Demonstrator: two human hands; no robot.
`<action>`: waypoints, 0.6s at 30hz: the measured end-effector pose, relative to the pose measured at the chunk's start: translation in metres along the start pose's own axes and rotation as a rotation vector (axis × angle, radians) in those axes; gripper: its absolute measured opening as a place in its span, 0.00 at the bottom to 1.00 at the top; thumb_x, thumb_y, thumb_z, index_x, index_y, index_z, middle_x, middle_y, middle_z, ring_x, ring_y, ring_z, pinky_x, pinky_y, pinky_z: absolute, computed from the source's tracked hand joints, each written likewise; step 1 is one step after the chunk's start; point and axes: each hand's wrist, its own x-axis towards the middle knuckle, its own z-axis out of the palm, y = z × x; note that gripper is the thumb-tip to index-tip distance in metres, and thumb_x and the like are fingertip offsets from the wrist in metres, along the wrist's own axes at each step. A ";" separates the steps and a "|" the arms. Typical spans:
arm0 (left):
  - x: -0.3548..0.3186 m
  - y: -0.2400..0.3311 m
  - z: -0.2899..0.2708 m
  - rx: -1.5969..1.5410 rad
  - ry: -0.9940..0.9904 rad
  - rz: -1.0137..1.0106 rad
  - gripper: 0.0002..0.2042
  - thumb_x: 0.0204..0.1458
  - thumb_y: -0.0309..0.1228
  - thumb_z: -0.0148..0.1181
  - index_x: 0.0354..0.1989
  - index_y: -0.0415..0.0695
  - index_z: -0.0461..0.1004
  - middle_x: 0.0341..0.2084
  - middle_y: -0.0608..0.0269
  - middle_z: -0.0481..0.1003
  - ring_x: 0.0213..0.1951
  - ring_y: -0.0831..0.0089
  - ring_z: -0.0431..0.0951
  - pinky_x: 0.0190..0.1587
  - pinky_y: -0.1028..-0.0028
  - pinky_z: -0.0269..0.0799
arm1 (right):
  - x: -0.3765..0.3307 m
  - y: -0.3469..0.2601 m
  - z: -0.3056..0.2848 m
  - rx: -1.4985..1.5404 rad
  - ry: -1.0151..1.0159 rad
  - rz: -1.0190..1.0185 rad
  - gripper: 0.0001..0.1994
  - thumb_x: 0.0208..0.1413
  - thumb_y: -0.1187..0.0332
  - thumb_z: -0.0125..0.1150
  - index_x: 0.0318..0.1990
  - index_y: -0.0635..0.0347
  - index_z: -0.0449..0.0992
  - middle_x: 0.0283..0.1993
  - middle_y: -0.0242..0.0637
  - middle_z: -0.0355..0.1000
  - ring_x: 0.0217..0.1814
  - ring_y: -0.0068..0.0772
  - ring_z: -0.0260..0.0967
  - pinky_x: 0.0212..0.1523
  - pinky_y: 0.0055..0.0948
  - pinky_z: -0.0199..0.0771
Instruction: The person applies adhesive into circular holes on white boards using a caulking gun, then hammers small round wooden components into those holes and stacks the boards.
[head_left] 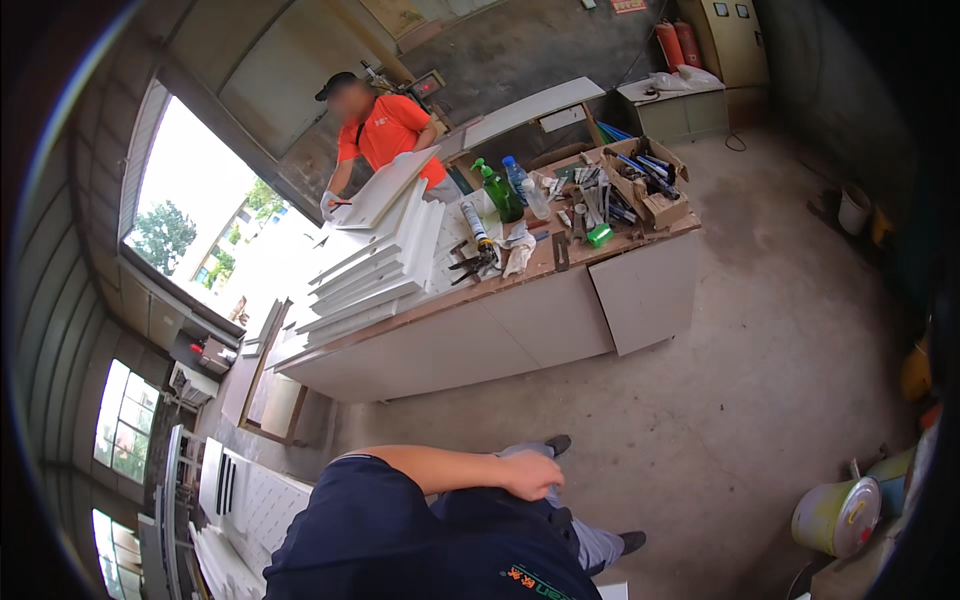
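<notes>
My left hand (531, 474) hangs in front of my body, its fingers curled closed, with nothing showing from it. Below it are my grey trousers and dark shoes on the concrete floor. My right hand is not in view. Beyond my left hand stands a long workbench (470, 345) with pale side panels. White boards (375, 270) are stacked on its left part. On its right part are a caulking gun (478, 232), a green pump bottle (498, 190), a clear bottle with a blue cap (515, 174), crumpled paper and an open cardboard box (655, 205) of tools.
Across the bench a person in an orange shirt (392, 130) leans over the boards, wearing gloves. More white panels (255, 510) lean at lower left. Buckets (838, 515) stand at lower right. Fire extinguishers (678, 45) are by the far wall, and a large doorway opens at left.
</notes>
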 end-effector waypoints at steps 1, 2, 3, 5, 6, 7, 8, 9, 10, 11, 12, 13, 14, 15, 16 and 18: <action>0.003 0.010 0.002 0.003 0.024 -0.045 0.16 0.47 0.29 0.51 0.45 0.46 0.76 0.40 0.54 0.76 0.46 0.53 0.76 0.46 0.58 0.73 | 0.006 0.002 -0.001 0.009 -0.005 0.003 0.14 0.56 0.66 0.53 0.44 0.63 0.78 0.41 0.42 0.76 0.44 0.36 0.73 0.48 0.33 0.71; 0.006 0.017 0.005 0.007 0.047 -0.091 0.16 0.47 0.29 0.51 0.45 0.46 0.76 0.40 0.54 0.76 0.46 0.54 0.76 0.46 0.58 0.73 | 0.008 0.005 0.001 0.023 -0.022 0.001 0.14 0.56 0.66 0.53 0.44 0.63 0.78 0.41 0.42 0.76 0.43 0.36 0.73 0.48 0.33 0.71; 0.008 0.023 0.007 0.009 0.070 -0.137 0.16 0.47 0.29 0.51 0.46 0.46 0.76 0.41 0.54 0.76 0.46 0.54 0.76 0.46 0.58 0.73 | 0.009 0.007 0.002 0.029 -0.032 -0.003 0.14 0.56 0.66 0.53 0.44 0.63 0.78 0.41 0.42 0.76 0.43 0.36 0.72 0.48 0.33 0.71; 0.013 0.040 0.003 0.000 0.100 -0.114 0.16 0.47 0.29 0.50 0.46 0.44 0.75 0.41 0.54 0.76 0.46 0.54 0.76 0.47 0.58 0.73 | 0.007 0.010 -0.004 0.041 -0.046 0.003 0.13 0.56 0.66 0.53 0.44 0.63 0.78 0.41 0.42 0.76 0.43 0.36 0.72 0.47 0.33 0.71; 0.016 0.044 0.007 -0.008 0.131 -0.080 0.16 0.48 0.29 0.50 0.46 0.44 0.75 0.40 0.55 0.76 0.46 0.54 0.76 0.47 0.58 0.73 | 0.006 0.007 -0.002 0.044 -0.048 -0.002 0.13 0.56 0.66 0.53 0.44 0.63 0.78 0.40 0.42 0.76 0.42 0.35 0.72 0.47 0.33 0.71; 0.015 0.047 0.013 -0.023 0.162 -0.049 0.15 0.48 0.29 0.51 0.46 0.44 0.75 0.39 0.55 0.75 0.45 0.55 0.76 0.47 0.58 0.73 | 0.003 0.005 -0.001 0.047 -0.061 -0.010 0.13 0.56 0.66 0.53 0.44 0.63 0.78 0.40 0.42 0.76 0.42 0.35 0.72 0.47 0.33 0.71; 0.015 0.050 0.019 -0.024 0.166 -0.031 0.16 0.48 0.29 0.51 0.46 0.43 0.75 0.39 0.55 0.75 0.45 0.55 0.76 0.47 0.58 0.73 | 0.002 0.002 -0.003 0.046 -0.071 -0.019 0.13 0.56 0.66 0.53 0.44 0.63 0.78 0.40 0.41 0.75 0.42 0.35 0.72 0.46 0.32 0.71; 0.014 0.052 0.024 -0.028 0.171 -0.014 0.16 0.48 0.29 0.51 0.46 0.43 0.75 0.39 0.55 0.75 0.45 0.55 0.76 0.47 0.58 0.73 | 0.000 -0.001 -0.004 0.047 -0.080 -0.027 0.13 0.56 0.66 0.54 0.44 0.63 0.78 0.40 0.41 0.75 0.42 0.35 0.72 0.46 0.32 0.71; 0.012 0.053 0.027 -0.029 0.177 0.004 0.16 0.48 0.29 0.51 0.46 0.43 0.75 0.39 0.55 0.75 0.46 0.55 0.76 0.47 0.58 0.73 | -0.004 -0.004 -0.003 0.047 -0.084 -0.035 0.13 0.57 0.66 0.54 0.44 0.63 0.78 0.40 0.41 0.75 0.42 0.35 0.72 0.46 0.32 0.71; 0.011 0.054 0.029 -0.032 0.168 -0.006 0.16 0.48 0.29 0.51 0.46 0.43 0.74 0.39 0.55 0.76 0.46 0.55 0.76 0.47 0.59 0.73 | -0.005 -0.005 -0.006 0.044 -0.092 -0.038 0.13 0.57 0.66 0.54 0.44 0.63 0.77 0.40 0.41 0.75 0.41 0.35 0.72 0.46 0.32 0.71; 0.010 0.055 0.030 -0.035 0.160 -0.017 0.16 0.48 0.29 0.51 0.47 0.43 0.74 0.39 0.54 0.76 0.46 0.55 0.75 0.47 0.59 0.73 | -0.004 -0.009 -0.008 0.040 -0.089 -0.042 0.13 0.57 0.66 0.54 0.44 0.63 0.77 0.39 0.41 0.75 0.41 0.35 0.72 0.45 0.32 0.71; 0.009 0.055 0.032 -0.037 0.151 -0.026 0.16 0.48 0.29 0.51 0.47 0.43 0.74 0.40 0.54 0.76 0.46 0.55 0.75 0.47 0.59 0.73 | -0.005 -0.009 -0.011 0.035 -0.096 -0.046 0.13 0.57 0.66 0.54 0.44 0.63 0.77 0.39 0.41 0.75 0.41 0.35 0.72 0.45 0.32 0.71; 0.007 0.055 0.035 -0.058 0.158 -0.043 0.16 0.49 0.29 0.50 0.47 0.43 0.74 0.40 0.54 0.76 0.46 0.54 0.76 0.47 0.59 0.73 | -0.004 -0.012 -0.012 0.028 -0.097 -0.052 0.13 0.57 0.66 0.54 0.44 0.63 0.77 0.39 0.41 0.75 0.41 0.35 0.72 0.45 0.32 0.71; 0.003 0.053 0.038 -0.079 0.165 -0.061 0.16 0.49 0.29 0.50 0.47 0.43 0.74 0.40 0.54 0.76 0.46 0.54 0.76 0.47 0.59 0.73 | -0.005 -0.013 -0.014 0.027 -0.096 -0.056 0.13 0.57 0.66 0.54 0.44 0.63 0.77 0.39 0.41 0.75 0.40 0.34 0.72 0.44 0.32 0.72; 0.001 0.051 0.042 -0.100 0.172 -0.080 0.16 0.49 0.30 0.50 0.47 0.43 0.74 0.40 0.54 0.76 0.46 0.54 0.76 0.47 0.59 0.73 | -0.006 -0.015 -0.015 0.026 -0.101 -0.060 0.13 0.57 0.66 0.54 0.44 0.63 0.77 0.39 0.41 0.74 0.40 0.34 0.72 0.44 0.32 0.72; -0.003 0.051 0.049 -0.111 0.195 -0.066 0.16 0.49 0.30 0.50 0.47 0.43 0.74 0.40 0.54 0.76 0.46 0.54 0.76 0.47 0.59 0.73 | -0.006 -0.017 -0.019 0.019 -0.105 -0.075 0.12 0.57 0.66 0.54 0.44 0.63 0.77 0.39 0.40 0.74 0.40 0.34 0.72 0.44 0.32 0.72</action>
